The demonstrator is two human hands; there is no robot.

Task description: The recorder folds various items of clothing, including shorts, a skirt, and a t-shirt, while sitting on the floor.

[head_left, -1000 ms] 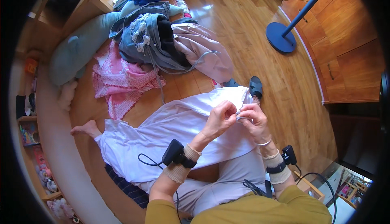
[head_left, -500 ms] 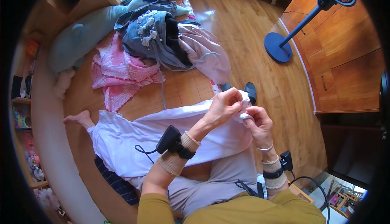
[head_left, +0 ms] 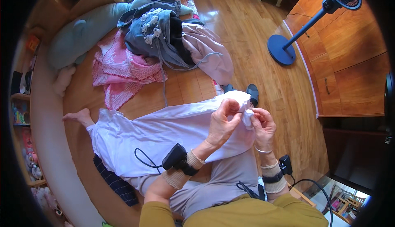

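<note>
A long white garment (head_left: 168, 134) is spread across my lap and legs, its far right end bunched up between my hands. My left hand (head_left: 224, 122) pinches a fold of the white cloth with thumb and forefinger. Close beside it, my right hand (head_left: 263, 128) grips a small rolled piece of the same cloth between thumb and fingertips. Exactly which part of the garment they hold is hard to make out. Both wrists carry beige knit cuffs with black straps and small black devices.
A pink patterned cloth (head_left: 123, 72), a denim garment with white flowers (head_left: 152, 33) and a pale pink garment (head_left: 210, 50) lie on the bed mat. Grey-blue slippers (head_left: 252, 94) rest on the wooden floor. A blue fan (head_left: 284, 47) stands by wooden cabinets (head_left: 354, 78) at right.
My left hand has come slightly down, with its fingers tilted more upright. The bunched white cloth between my hands has shifted and opened a little. My right hand has barely moved.
</note>
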